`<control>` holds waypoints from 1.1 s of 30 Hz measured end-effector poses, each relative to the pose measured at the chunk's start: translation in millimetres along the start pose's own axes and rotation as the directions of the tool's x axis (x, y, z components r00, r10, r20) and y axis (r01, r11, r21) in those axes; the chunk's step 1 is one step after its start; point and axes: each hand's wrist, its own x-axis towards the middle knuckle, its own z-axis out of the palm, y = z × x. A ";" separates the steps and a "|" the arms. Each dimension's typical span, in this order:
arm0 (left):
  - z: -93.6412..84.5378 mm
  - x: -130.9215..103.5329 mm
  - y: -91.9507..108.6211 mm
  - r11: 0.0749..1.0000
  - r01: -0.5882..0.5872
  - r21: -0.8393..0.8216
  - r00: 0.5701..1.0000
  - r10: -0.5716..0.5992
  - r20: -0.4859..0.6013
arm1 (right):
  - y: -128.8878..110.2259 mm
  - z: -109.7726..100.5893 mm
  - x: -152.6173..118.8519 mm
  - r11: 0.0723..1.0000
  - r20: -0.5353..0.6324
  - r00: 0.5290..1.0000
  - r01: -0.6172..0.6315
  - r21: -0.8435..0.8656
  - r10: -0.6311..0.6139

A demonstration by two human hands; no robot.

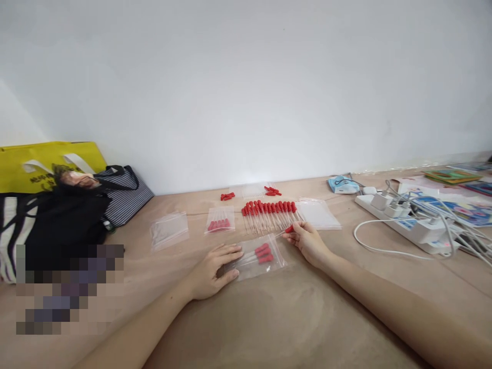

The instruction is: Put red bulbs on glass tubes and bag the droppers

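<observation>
A clear zip bag [249,267] lies on the table with several red-bulbed droppers [263,252] inside, their bulbs toward its right end. My left hand [215,269] rests on the bag's left end, thumb and fingers spread apart. Between the fingertips of my right hand [305,241] is a dropper [289,229], pinched by its red bulb. Its thin tube points left toward the bag's right edge; whether the tip is inside I cannot tell. Just behind, a row of droppers [269,207] lies side by side, bulbs toward the wall.
A filled bag [220,225] and flat bags [169,230] lie left; more bags [319,214] lie right. Loose red bulbs [227,196] sit near the wall. At right is a power strip [407,225] with looping cables; at left, a black bag [65,225].
</observation>
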 end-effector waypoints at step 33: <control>-1.8 -1.3 7.2 1.000 0.028 0.013 0.999 -0.028 0.027 | 3.0 3.2 -0.2 0.641 0.486 0.872 0.408 -0.650 -0.061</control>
